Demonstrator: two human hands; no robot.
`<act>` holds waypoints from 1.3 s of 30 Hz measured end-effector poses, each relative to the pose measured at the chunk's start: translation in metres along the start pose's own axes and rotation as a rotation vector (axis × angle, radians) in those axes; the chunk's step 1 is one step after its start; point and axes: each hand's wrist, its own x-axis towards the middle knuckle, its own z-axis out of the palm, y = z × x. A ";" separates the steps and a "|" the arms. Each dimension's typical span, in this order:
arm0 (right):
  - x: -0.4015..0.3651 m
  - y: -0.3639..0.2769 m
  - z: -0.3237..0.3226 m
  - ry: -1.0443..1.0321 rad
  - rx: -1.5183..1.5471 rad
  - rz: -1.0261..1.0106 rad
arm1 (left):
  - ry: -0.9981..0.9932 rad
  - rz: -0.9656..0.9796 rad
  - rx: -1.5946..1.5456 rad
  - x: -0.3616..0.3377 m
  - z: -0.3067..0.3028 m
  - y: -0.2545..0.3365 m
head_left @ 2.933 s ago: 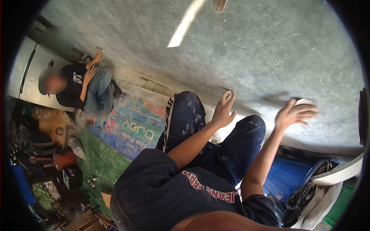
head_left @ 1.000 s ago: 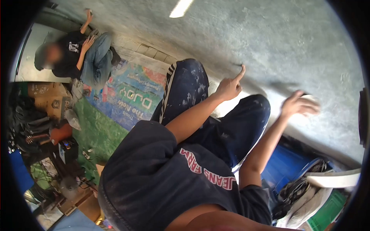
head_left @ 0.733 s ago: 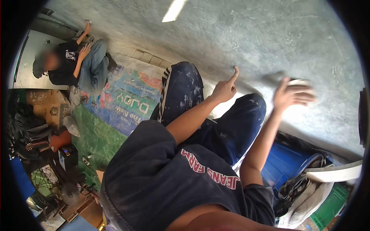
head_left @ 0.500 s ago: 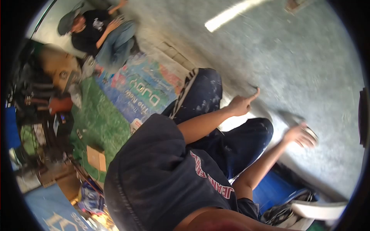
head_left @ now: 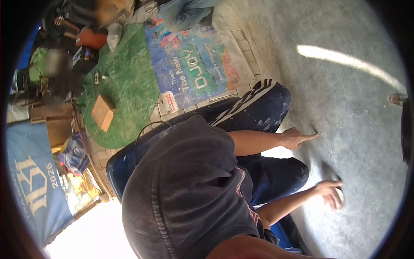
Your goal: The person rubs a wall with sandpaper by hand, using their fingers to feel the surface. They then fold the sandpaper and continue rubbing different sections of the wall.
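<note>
My left hand point(head_left: 295, 138) rests by the mottled grey surface point(head_left: 362, 108), index finger stretched out with its tip at a small dark mark; the other fingers curl in, with nothing visible in them. Lower in the view, my right hand point(head_left: 330, 193) has its fingers round a small pale object point(head_left: 340, 198) against the same surface. Blur and the fingers hide most of that object. Dark, white-spotted trousers point(head_left: 271, 114) cover my bent legs beside both hands.
A printed banner point(head_left: 194, 69) and a green mat point(head_left: 129, 82) with a cardboard box point(head_left: 102, 113) lie at the upper left. Another person's jeans point(head_left: 185, 13) show at the top edge. Something blue point(head_left: 118, 166) is behind my back. A brownish fitting point(head_left: 396, 99) is at the right.
The view has turned and shifted, so the other person's upper body is out of frame. My left hand still points at the surface; my right hand still holds the pale object.
</note>
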 end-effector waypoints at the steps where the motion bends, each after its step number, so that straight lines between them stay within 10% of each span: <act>1: 0.018 -0.012 -0.019 0.068 0.059 0.024 | 0.034 0.026 -0.030 0.001 0.004 -0.003; 10: -0.028 -0.010 0.005 -0.071 -0.295 -0.460 | -0.005 0.017 -0.141 0.011 0.021 0.009; 13: -0.059 0.021 0.010 -0.334 -0.398 -0.303 | -0.008 0.036 -0.102 0.012 0.017 0.008; 16: -0.025 0.002 -0.015 -0.107 -0.086 -0.067 | 0.069 0.087 -0.060 0.011 0.022 -0.001; 39: -0.040 -0.018 0.001 -0.151 -0.084 -0.078 | 0.008 0.035 -0.182 0.013 0.020 0.007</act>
